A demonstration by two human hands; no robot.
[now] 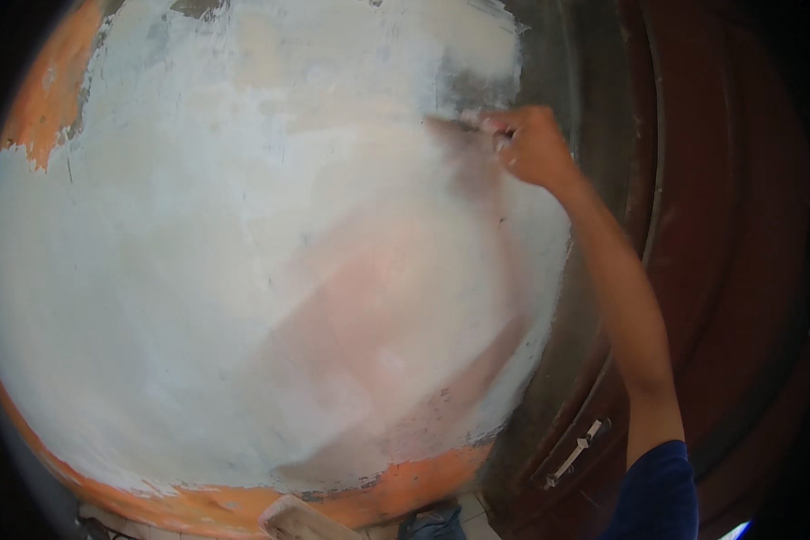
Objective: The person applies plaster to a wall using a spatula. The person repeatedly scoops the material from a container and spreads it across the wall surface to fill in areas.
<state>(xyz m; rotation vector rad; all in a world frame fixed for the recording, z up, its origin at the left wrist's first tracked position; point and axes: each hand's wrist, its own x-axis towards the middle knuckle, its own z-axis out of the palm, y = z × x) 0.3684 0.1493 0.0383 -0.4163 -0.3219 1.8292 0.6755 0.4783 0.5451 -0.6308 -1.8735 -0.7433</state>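
Observation:
My right hand (531, 148) is closed round a putty knife (463, 128) and holds it against the upper right part of the wall (198, 252). The knife's blade points left, with its edge at or very near the surface. White filler covers most of this wall in smooth, slightly patchy layers. Just above the knife shows a darker grey patch (477, 87) with thinner cover. My left hand is out of view. A pale, flat board-like piece (304, 520) juts in at the bottom edge; whatever supports it is hidden.
Orange paint (54, 85) shows at the upper left and along the wall's foot. To the right runs a bare grey strip (558, 297), then a dark red door (729, 252) with a light metal bolt (576, 453). Floor tiles (477, 520) and a dark bluish item (432, 525) lie below.

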